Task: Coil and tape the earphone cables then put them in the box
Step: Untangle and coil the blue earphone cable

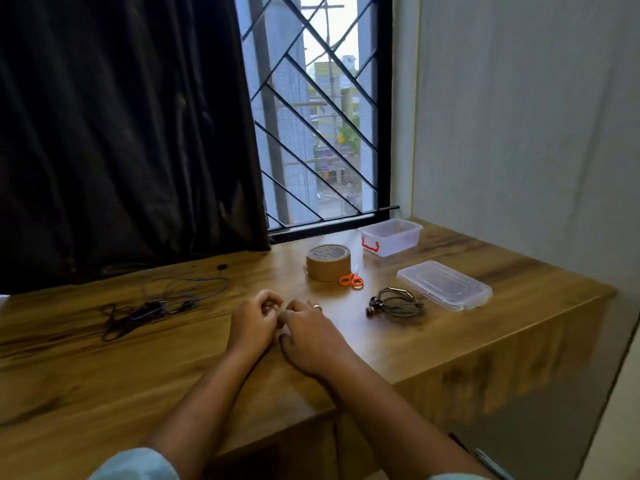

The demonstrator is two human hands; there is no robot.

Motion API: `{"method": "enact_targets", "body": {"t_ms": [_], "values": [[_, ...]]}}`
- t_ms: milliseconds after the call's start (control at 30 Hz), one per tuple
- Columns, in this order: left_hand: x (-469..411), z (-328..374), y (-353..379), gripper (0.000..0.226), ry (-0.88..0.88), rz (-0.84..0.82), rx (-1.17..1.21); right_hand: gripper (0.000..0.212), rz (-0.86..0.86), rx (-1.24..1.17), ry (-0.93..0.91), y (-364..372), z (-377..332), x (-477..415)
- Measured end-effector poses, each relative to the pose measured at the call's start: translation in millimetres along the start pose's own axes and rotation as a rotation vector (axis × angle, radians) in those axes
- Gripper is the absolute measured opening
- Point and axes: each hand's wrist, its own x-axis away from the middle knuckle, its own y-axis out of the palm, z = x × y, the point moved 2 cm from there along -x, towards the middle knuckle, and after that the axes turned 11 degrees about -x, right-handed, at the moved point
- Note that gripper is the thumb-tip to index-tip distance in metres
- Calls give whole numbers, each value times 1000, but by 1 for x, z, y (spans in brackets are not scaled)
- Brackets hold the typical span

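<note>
Left hand (254,318) and right hand (308,332) meet, grip curled, contents unclear. Coil (398,306) right of grip looks done; next needs cables (156,306) leftward.

1. Tabletop (104,358): warm brown wood grain with darker streaks.
2. Tape roll (328,263): tan brown. Scissors (351,280): orange handles.
3. Box (390,237): clear plastic with a red latch (370,247). Its lid (444,285) is clear too.
4. Coiled earphones (398,303): dull bronze-grey. Loose earphones (156,306): black, with a blue cable (bluest at the far loop).
5. Curtain (121,133): very dark brown. Window grille (311,133): black diagonal bars.
6. Sleeve (138,465): pale blue.
</note>
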Motion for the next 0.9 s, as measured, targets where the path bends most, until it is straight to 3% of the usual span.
{"method": "enact_targets", "body": {"t_ms": [100, 367, 667, 800, 900], "values": [[-7, -28, -20, 16, -48, 54, -106, 34, -87, 18, -6, 27, -2, -26], [-29, -77, -58, 14, -299, 294, -518, 31, -27, 12, -32, 77, -13, -95], [-64, -106, -59, 34, -402, 210, -636, 45, -120, 139, -31, 109, -10, -156], [-71, -109, -52, 38, -404, 69, -651, 34, -71, 134, 22, 112, -8, -170], [-74, -110, -52, 33, -403, 60, -658, 24, -21, 80, 5, 110, -3, -168]]}}
